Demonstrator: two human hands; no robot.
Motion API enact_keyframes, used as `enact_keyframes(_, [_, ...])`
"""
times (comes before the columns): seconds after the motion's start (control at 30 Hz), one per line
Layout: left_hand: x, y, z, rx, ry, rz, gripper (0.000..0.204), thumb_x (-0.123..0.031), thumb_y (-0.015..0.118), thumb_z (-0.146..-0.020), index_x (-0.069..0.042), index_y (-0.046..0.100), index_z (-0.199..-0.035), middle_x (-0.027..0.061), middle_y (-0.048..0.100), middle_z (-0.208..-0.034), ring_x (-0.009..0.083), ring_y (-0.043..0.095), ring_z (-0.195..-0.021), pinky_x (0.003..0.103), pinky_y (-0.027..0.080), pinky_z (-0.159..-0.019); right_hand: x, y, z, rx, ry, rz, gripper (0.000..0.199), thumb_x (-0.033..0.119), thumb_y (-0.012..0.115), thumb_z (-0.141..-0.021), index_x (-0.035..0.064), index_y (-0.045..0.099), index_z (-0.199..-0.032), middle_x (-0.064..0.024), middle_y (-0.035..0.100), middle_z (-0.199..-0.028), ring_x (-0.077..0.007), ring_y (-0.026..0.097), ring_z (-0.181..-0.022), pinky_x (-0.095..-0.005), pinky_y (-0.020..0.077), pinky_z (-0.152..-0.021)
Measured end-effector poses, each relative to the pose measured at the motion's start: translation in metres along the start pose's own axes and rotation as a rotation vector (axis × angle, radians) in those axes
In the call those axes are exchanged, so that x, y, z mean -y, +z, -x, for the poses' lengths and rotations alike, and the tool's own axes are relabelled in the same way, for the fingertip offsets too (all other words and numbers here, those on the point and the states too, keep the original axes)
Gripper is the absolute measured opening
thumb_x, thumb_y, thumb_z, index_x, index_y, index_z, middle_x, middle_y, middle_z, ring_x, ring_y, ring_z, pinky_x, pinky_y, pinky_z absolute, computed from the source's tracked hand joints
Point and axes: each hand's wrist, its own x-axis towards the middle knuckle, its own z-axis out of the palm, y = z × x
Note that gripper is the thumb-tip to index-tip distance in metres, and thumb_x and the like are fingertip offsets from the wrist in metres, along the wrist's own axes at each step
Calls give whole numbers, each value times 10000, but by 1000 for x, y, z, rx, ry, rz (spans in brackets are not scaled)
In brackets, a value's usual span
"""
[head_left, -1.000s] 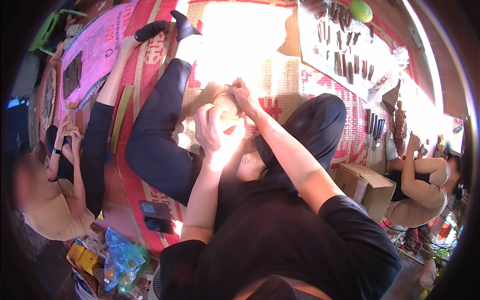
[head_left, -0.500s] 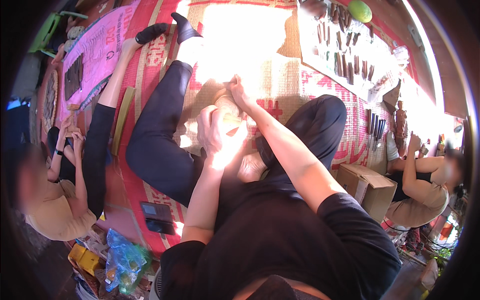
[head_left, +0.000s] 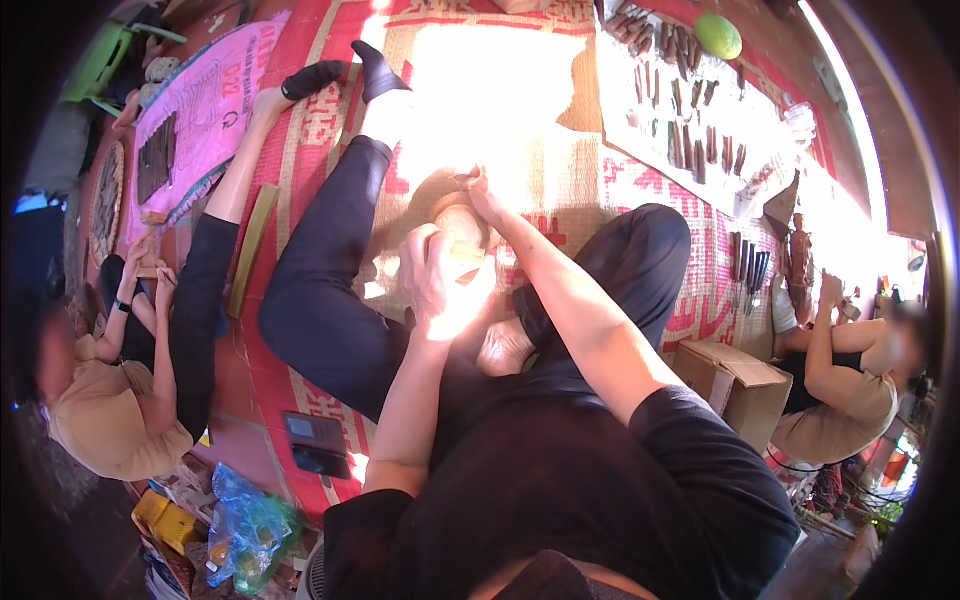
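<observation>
A pale, rounded wooden piece (head_left: 461,222) is held over the mat between my bent legs. My left hand (head_left: 440,275) is wrapped round its near end, fingers curled over the side, with bright sunlight washing out the palm. At the far end my right hand (head_left: 484,196) is bent inward at the wood's upper right side, fingers closed. Whatever is in those fingers, if anything, is too small and glare-lit to name. Fingers and strong light hide part of the wood's shape.
Wooden-handled carving tools (head_left: 690,150) lie in rows on a white sheet, near a green round fruit (head_left: 718,36). At right stands a cardboard box (head_left: 735,385). A phone (head_left: 318,443) lies left of me. Co-workers sit at left (head_left: 120,410) and right (head_left: 845,390).
My right hand has shifted slightly down at the far end of the wood, and its fingers have changed pose. My left hand keeps its hold. The whole view has shifted a little.
</observation>
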Motion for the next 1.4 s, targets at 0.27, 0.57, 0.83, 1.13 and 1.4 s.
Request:
enact_keyframes(0.27, [-1, -5, 6, -14, -84, -13, 489, -200, 816, -600, -76, 553, -992, 113, 511, -1034, 315, 544, -931, 434, 478, -764, 96, -1, 62, 173, 43, 376, 255, 223, 566, -896, 6, 502, -1014, -126, 622, -983, -216, 566, -925, -358, 437, -880])
enact_keyframes(0.57, [10, -6, 11, -26, -130, 18, 476, -198, 817, -609, -82, 560, -992, 116, 515, -1030, 320, 543, -946, 436, 481, -770, 103, -2, 63, 134, 102, 180, 315, 293, 621, -857, 13, 539, -978, -124, 627, -933, -205, 574, -877, -335, 452, -840])
enact_keyframes(0.83, [4, -2, 5, 10, -90, -9, 453, -182, 807, -612, -88, 564, -983, 111, 513, -1026, 320, 547, -935, 440, 487, -755, 13, -8, 8, 148, 6, 261, 247, 254, 529, -929, 53, 620, -1039, -107, 596, -973, -199, 566, -905, -325, 468, -793])
enact_keyframes(1.13, [-5, -7, -1, -17, -104, -16, 449, -173, 802, -612, -87, 565, -984, 113, 510, -1024, 317, 547, -944, 429, 486, -766, 59, -5, 55, 65, 70, 154, 341, 271, 620, -877, -3, 607, -1080, -137, 641, -991, -196, 569, -964, -331, 450, -871])
enact_keyframes(1.4, [9, -1, 9, -45, -132, 29, 452, -154, 803, -612, -78, 563, -986, 121, 511, -1031, 322, 541, -959, 444, 479, -784, -3, -21, 43, 86, -260, 385, 174, 178, 552, -916, 45, 625, -1000, -129, 653, -851, -205, 631, -836, -344, 519, -759])
